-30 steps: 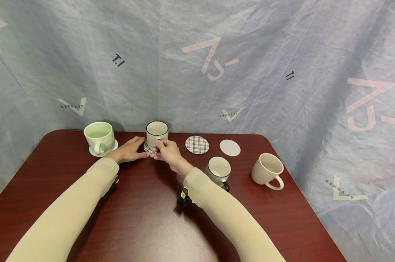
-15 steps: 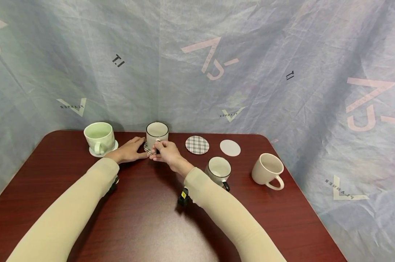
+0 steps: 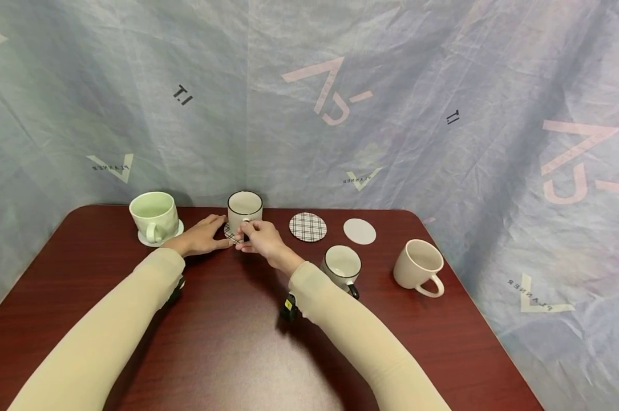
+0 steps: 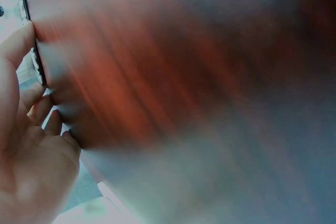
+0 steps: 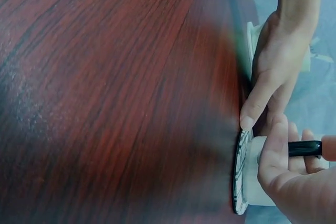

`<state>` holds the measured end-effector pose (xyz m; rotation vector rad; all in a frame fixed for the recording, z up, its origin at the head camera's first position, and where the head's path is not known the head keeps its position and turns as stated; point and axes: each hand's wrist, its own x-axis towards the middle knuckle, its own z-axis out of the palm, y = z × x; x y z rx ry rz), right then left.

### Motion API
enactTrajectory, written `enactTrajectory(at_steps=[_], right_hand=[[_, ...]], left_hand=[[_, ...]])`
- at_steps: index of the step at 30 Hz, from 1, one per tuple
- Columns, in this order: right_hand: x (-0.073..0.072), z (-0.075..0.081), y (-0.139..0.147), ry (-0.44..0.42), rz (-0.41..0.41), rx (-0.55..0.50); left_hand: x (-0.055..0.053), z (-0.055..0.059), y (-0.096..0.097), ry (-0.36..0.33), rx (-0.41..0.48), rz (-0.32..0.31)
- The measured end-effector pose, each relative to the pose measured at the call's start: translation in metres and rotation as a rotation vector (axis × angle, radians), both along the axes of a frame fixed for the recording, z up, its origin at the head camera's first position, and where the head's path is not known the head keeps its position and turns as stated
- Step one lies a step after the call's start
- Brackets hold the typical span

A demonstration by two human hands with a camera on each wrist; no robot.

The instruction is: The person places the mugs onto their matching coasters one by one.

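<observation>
A white mug with a dark rim stands upright on a round plaid coaster near the table's far edge. My right hand grips its handle; from the right wrist view that black handle shows between thumb and fingers. To the left, my left hand has its thumb and fingers spread, with fingertips at the coaster's edge. The left wrist view catches the same coaster edge-on, the thumb against its rim. My right hand hides the mug's lower front.
A pale green mug sits on a white coaster at far left. Rightward lie another plaid coaster and a plain white coaster. A black-handled mug stands by my right forearm; a cream mug is near the right table edge.
</observation>
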<state>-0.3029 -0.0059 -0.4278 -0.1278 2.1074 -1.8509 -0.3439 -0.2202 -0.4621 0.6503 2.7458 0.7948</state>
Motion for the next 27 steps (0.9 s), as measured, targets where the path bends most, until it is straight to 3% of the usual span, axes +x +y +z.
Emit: enactTrajectory(at_steps=[7, 13, 21, 27], right_hand=[[0.002, 0.002, 0.006, -0.01, 0.007, 0.061], [0.006, 0.011, 0.011, -0.037, 0.008, 0.072], [0.018, 0.033, 0.027, -0.068, 0.059, -0.015], [0.026, 0.06, 0.056, -0.039, 0.095, -0.053]], left_hand=[[-0.002, -0.003, 0.0, -0.018, 0.0, 0.009], [-0.002, -0.002, -0.001, 0.017, -0.018, 0.005], [0.0, -0.004, 0.0, 0.069, -0.039, 0.014], [0.003, -0.002, 0.002, 0.13, -0.012, 0.03]])
